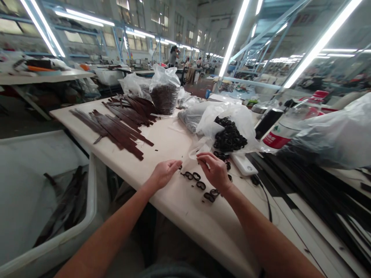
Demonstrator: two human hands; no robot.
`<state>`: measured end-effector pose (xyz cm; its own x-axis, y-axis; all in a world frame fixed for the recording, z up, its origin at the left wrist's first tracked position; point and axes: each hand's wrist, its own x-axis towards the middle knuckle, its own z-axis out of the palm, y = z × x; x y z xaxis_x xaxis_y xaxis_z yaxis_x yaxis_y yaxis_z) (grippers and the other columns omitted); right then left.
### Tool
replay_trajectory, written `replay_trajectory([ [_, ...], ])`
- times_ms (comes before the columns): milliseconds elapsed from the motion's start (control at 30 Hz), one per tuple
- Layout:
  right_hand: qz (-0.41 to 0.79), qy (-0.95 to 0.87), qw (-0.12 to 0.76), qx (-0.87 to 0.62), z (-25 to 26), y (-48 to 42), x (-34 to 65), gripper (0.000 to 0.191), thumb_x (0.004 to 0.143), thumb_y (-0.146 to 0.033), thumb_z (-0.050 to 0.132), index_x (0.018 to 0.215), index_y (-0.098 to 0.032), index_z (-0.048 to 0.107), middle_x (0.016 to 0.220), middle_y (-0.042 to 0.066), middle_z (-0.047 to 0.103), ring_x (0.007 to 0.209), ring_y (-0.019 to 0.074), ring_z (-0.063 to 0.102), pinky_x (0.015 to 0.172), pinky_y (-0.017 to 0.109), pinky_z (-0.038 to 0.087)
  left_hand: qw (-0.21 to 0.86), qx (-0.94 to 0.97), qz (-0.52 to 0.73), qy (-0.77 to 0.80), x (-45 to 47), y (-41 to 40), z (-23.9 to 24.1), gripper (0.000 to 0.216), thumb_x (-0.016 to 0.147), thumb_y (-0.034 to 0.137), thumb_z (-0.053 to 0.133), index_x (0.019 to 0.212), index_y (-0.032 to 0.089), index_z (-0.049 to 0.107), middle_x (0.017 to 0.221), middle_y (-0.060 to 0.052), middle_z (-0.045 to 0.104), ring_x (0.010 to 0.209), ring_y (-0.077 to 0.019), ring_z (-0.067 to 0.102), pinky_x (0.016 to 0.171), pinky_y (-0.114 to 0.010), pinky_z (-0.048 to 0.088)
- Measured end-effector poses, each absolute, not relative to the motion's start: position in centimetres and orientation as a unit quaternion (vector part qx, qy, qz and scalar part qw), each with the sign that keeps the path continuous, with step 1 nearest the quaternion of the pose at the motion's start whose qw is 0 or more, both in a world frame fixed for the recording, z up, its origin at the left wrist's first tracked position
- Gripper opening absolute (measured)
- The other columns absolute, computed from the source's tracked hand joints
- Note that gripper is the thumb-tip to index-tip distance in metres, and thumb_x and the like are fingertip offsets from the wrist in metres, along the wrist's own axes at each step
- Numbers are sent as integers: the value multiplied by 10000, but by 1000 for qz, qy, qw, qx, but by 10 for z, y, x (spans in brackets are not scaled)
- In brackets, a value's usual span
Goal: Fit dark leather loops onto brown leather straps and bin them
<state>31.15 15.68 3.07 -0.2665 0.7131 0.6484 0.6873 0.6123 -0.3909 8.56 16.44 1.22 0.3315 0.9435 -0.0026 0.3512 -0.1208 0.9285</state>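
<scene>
Above the pale table, my left hand (165, 173) is closed, thumb against the fingers, with a small dark bit at its fingertips too small to name. My right hand (215, 170) is bent into a pinch a short way to the right; whatever it grips, if anything, does not show. Several black loop-shaped buckles (201, 185) lie on the tabletop below and between the hands, with tiny dark scraps around them. Behind my right hand, an opened clear plastic bag (207, 117) spills a heap of black buckles (230, 135).
Dark brown strips (116, 133) are spread at the table's left, near a filled plastic bag (164, 92). A white power bank (244, 165) with a cable, a red-labelled bottle (279, 133) and long black strips (315, 193) occupy the right. A white bin (92, 193) stands lower left.
</scene>
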Motion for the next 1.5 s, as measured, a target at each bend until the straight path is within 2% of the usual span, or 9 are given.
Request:
replay_trajectory([
  [100, 14, -805, 420, -418, 33, 152, 310, 169, 969, -250, 500, 904, -222, 654, 1031, 64, 712, 950, 171, 667, 863, 286, 512, 667, 509, 312, 445, 111, 178, 19, 785, 810, 784, 421, 1140, 109, 648, 1105, -164, 713, 896, -256, 702, 774, -360, 526],
  [200, 12, -811, 418, -409, 34, 151, 311, 167, 963, -249, 510, 906, -221, 664, 1052, 67, 714, 990, 177, 659, 897, 296, 500, 713, 449, 325, 430, 131, 186, 21, 660, 783, 715, 567, 1031, 112, 666, 1055, -171, 722, 821, -219, 714, 715, -317, 519],
  [467, 22, -734, 461, -498, 27, 159, 324, 194, 919, -304, 562, 789, -202, 662, 708, 24, 668, 636, 148, 620, 668, 254, 471, 631, 465, 411, 465, 137, 203, 26, 428, 687, 536, 722, 843, 142, 664, 839, -88, 717, 741, -187, 699, 670, -265, 492],
  [633, 74, -651, 544, -525, 30, 171, 334, 225, 943, -349, 497, 905, -193, 655, 917, 61, 676, 792, 166, 647, 737, 272, 501, 570, 515, 435, 469, 131, 207, 36, 411, 594, 517, 787, 696, 139, 662, 641, -1, 641, 576, -110, 546, 596, -228, 426],
  [800, 134, -608, 561, -545, 30, 180, 343, 361, 965, -430, 416, 1042, -159, 641, 993, 99, 682, 877, 202, 641, 791, 325, 499, 346, 646, 470, 492, 132, 204, 58, 429, 682, 483, 752, 525, 169, 506, 505, 75, 412, 522, -83, 351, 506, -216, 284],
  [1033, 240, -699, 439, -511, 34, 175, 339, 443, 963, -477, 425, 1218, -171, 618, 1162, 93, 702, 1037, 206, 657, 857, 307, 500, 395, 638, 483, 452, 149, 211, 57, 385, 701, 485, 740, 564, 163, 578, 533, 52, 474, 546, -100, 423, 519, -211, 339],
  [1133, 235, -738, 369, -514, 35, 171, 335, 431, 888, -434, 595, 1248, -197, 605, 1156, 78, 707, 998, 204, 667, 840, 303, 495, 454, 605, 486, 437, 160, 211, 52, 376, 669, 491, 757, 589, 152, 616, 516, 50, 495, 510, -95, 433, 491, -209, 346],
  [1300, 152, -771, 247, -567, 35, 173, 339, 93, 835, -241, 694, 906, -202, 739, 821, 34, 745, 854, 185, 674, 991, 339, 373, 574, 497, 528, 382, 173, 202, 61, 458, 541, 537, 837, 657, 137, 646, 563, 28, 600, 488, -93, 513, 487, -204, 431],
  [1500, 53, -746, 153, -646, 43, 179, 376, 128, 880, -186, 614, 865, -195, 741, 852, 65, 748, 897, 198, 664, 1053, 373, 291, 604, 327, 652, 320, 150, 189, 89, 411, 465, 352, 920, 709, 161, 651, 638, 25, 678, 560, -112, 624, 559, -210, 535],
])
